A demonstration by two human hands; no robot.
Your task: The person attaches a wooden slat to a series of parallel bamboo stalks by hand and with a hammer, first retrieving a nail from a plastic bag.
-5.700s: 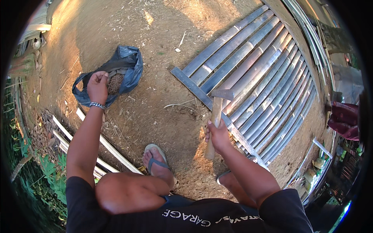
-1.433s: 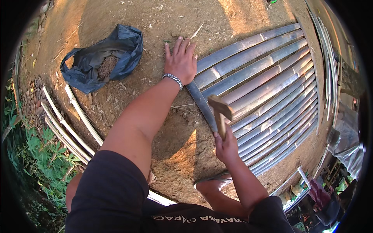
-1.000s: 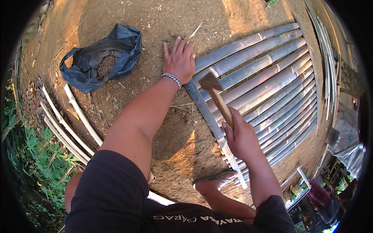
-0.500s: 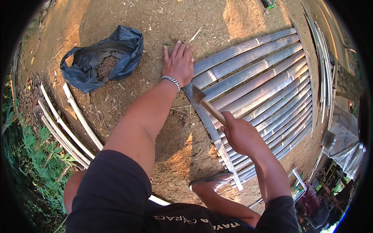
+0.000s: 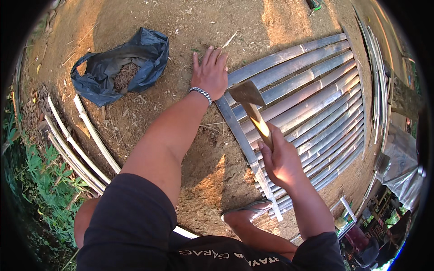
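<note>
My right hand (image 5: 281,159) grips the wooden handle of a hammer (image 5: 251,105), its metal head raised over a flat grey crosspiece (image 5: 235,128). That crosspiece lies across a panel of split bamboo slats (image 5: 312,95) on the dirt. My left hand (image 5: 210,72), with a metal bracelet at the wrist, rests flat with spread fingers on the top end of the crosspiece and the ground beside it. Whether a nail stands under the hammer cannot be seen.
A dark blue plastic bag (image 5: 122,67) holding small brown pieces lies open on the dirt at upper left. Several loose bamboo strips (image 5: 81,140) lie at the left beside green weeds. My sandalled foot (image 5: 246,210) rests by the panel's near edge. Clutter stands at the right.
The hammer came down onto the crosspiece and has risen again. My left hand stayed pressed at the crosspiece's top end; several seconds ago it was reaching into the blue bag.
</note>
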